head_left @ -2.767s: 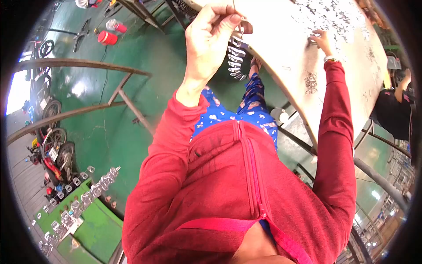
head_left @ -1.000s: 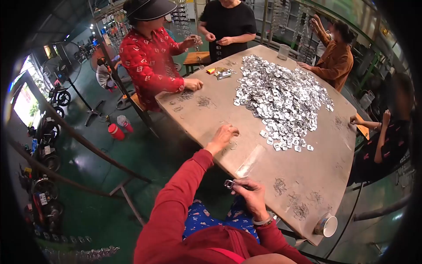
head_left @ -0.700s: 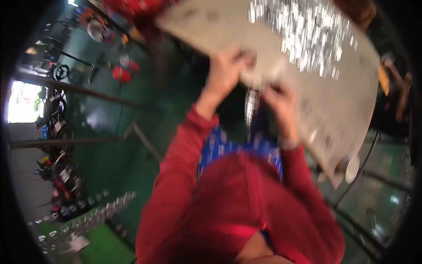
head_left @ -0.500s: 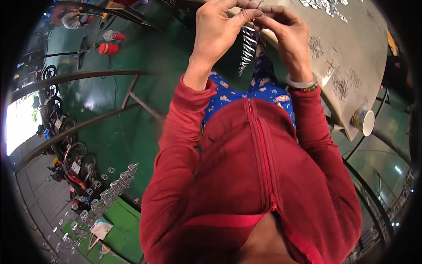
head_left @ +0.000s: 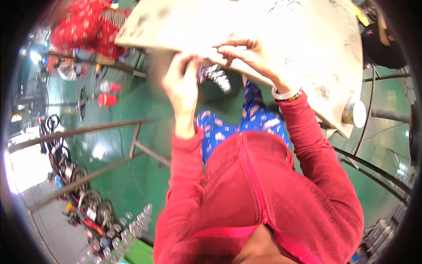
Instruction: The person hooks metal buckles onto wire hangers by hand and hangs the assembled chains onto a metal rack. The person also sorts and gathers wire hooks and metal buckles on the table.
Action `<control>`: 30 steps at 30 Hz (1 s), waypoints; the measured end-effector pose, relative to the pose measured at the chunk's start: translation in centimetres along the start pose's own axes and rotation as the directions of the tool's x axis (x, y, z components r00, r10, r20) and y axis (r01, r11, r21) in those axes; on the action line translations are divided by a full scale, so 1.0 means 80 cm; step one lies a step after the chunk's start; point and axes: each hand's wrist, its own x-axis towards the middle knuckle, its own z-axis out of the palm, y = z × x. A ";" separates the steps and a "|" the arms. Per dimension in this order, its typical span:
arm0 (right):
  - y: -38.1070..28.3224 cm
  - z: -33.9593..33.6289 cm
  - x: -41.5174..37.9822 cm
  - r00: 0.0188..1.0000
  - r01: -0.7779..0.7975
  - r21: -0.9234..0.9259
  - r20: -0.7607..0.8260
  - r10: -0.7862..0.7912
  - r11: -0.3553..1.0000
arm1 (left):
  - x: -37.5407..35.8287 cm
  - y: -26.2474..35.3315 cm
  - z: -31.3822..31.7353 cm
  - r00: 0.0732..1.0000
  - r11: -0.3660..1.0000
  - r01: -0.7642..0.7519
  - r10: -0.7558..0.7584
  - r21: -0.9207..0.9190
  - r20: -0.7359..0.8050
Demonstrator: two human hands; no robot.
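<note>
My left hand is beside the table edge, its fingers closed at the upper end of a strand of shiny clear pieces. The strand slants down to the right over my lap, and motion blurs its upper end. Over the edge of the table, my right hand has thumb and forefinger brought together in a pinch. Whatever those fingertips hold is too small and washed out to name. A pale bangle circles my right wrist.
Small dark wire-like bits lie on the pale table. A paper cup stands at its right corner. Metal rails and hanging clear strands are to the left. Someone in red patterned clothing is at upper left.
My hands, together before, are now apart: the left has moved left and down with the strand, the right over the table. The view has shifted, showing more of the table.
</note>
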 end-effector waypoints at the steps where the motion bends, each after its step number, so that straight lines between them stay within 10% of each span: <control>1: 0.002 -0.026 0.007 0.997 -0.005 -0.050 -0.072 0.002 0.999 | 0.002 0.002 0.004 1.000 0.998 -0.002 0.001 -0.057 -0.023; 9: 0.147 -0.316 0.068 0.752 -0.472 -0.658 -0.648 -0.121 0.586 | 0.006 -0.015 0.005 0.999 0.988 -0.043 0.039 -0.150 -0.030; 13: 0.208 -0.376 0.093 0.792 -0.180 -0.982 -0.114 -0.599 -0.052 | 0.007 -0.022 0.003 0.995 0.965 -0.102 0.102 -0.243 -0.012; 14: 0.174 -0.355 0.100 0.893 -0.332 -0.914 -0.384 -0.234 0.232 | 0.009 -0.021 0.003 0.992 0.971 -0.120 0.123 -0.206 0.000; 16: 0.174 -0.369 0.105 0.879 -0.022 -0.996 -0.058 -0.473 0.081 | 0.009 -0.022 0.001 0.992 0.969 -0.115 0.125 -0.219 0.031; 18: 0.144 -0.358 0.107 0.952 -0.209 -0.940 -0.259 -0.165 0.268 | 0.004 -0.029 0.001 0.986 0.968 -0.149 0.160 -0.201 0.038; 22: 0.101 -0.299 0.077 0.805 -0.342 -0.658 -0.574 -0.153 0.671 | -0.004 -0.032 0.013 0.979 0.956 -0.192 0.204 -0.220 0.030; 26: 0.071 -0.168 0.029 0.910 -0.014 -0.277 -0.403 -0.103 0.961 | -0.014 -0.041 0.019 0.977 0.970 -0.185 0.199 -0.158 0.082; 30: -0.003 0.014 -0.027 0.931 -0.149 -0.195 -0.358 0.071 0.969 | -0.025 -0.032 0.024 0.978 0.988 -0.148 0.151 -0.032 0.141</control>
